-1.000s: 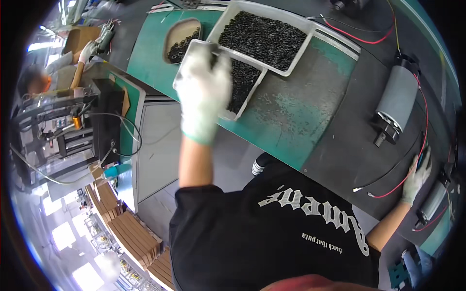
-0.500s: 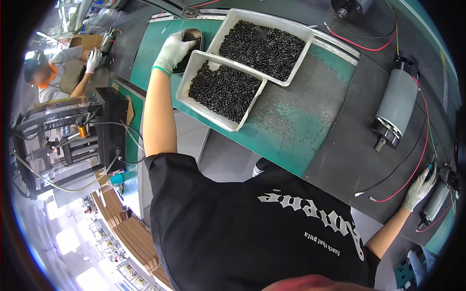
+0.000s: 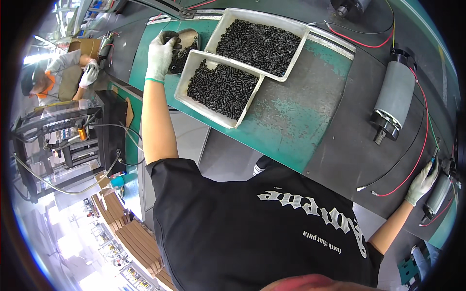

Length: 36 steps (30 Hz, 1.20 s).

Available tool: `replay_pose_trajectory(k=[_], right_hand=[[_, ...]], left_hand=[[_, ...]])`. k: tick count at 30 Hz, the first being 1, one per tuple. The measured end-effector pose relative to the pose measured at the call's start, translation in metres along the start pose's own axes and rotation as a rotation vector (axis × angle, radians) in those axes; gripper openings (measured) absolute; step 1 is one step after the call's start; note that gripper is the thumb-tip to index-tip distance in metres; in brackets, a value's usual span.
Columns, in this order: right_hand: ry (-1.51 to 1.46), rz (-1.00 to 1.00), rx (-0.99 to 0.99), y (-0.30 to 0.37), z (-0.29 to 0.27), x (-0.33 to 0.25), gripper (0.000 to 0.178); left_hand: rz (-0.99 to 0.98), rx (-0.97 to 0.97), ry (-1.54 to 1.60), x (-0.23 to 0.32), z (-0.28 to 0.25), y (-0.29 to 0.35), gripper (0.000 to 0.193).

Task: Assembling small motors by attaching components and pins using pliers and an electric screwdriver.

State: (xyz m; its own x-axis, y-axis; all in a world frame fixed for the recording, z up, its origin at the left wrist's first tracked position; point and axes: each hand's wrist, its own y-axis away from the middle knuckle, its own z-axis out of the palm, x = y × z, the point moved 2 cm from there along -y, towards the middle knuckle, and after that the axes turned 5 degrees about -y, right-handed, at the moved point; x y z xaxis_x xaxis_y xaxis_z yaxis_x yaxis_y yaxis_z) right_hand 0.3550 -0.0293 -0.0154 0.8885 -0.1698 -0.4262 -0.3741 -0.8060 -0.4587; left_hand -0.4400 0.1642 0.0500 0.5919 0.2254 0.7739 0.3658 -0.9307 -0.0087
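Note:
My left hand (image 3: 160,57), in a white glove with blackened fingertips, is beside an oval metal dish (image 3: 194,36) holding small black pieces (image 3: 178,59). Its fingers are curled together; anything pinched there is too small to make out. Two white plastic bins, one nearer (image 3: 180,92) and one farther (image 3: 302,48), hold many short black cylindrical pieces. At the far right, my gloved right hand (image 3: 421,184) has its fingers closed around a small item with a blue part, mostly hidden. Beside that hand lies a grey cylindrical motor (image 3: 438,195) with wires.
A larger grey motor (image 3: 392,99) lies on the dark bench at right, trailing red and black wires (image 3: 417,160). Another motor (image 3: 350,6) sits at the far edge. A black machine frame (image 3: 68,140) stands at left; beyond it a co-worker's gloved hand (image 3: 89,73) shows.
My left hand has come out of the metal dish and shifted left, uncovering its black pieces. My right hand has moved slightly up and right. The co-worker's hand has moved away from the motor beside it.

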Motion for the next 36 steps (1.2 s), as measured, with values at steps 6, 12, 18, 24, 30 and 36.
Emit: replay_pose_trajectory(k=[6,12,18,24,30,36], right_hand=[[-0.232,0.227,0.104,0.013,-0.015,0.014,0.045],[-0.803,0.197,0.001,0.001,-0.048,-0.144,0.04],[-0.268,-0.756,-0.294,-0.047,-0.088,-0.246,0.051],[-0.08,-0.819,-0.185,-0.045,-0.101,-0.243,0.053],[-0.006,-0.78,-0.142,-0.042,-0.1,-0.248,0.054],[-0.075,-0.824,-0.111,-0.042,-0.102,-0.249,0.052]], left_hand=[[0.036,-0.132,0.625,0.025,0.019,0.031,0.024],[0.436,-0.291,0.576,0.197,0.137,0.183,0.023],[0.255,-0.852,1.0,0.295,0.214,0.242,0.039],[0.324,-0.731,0.989,0.294,0.224,0.255,0.031],[0.396,-0.623,1.016,0.284,0.226,0.255,0.028],[0.457,-0.553,1.04,0.283,0.229,0.253,0.027]])
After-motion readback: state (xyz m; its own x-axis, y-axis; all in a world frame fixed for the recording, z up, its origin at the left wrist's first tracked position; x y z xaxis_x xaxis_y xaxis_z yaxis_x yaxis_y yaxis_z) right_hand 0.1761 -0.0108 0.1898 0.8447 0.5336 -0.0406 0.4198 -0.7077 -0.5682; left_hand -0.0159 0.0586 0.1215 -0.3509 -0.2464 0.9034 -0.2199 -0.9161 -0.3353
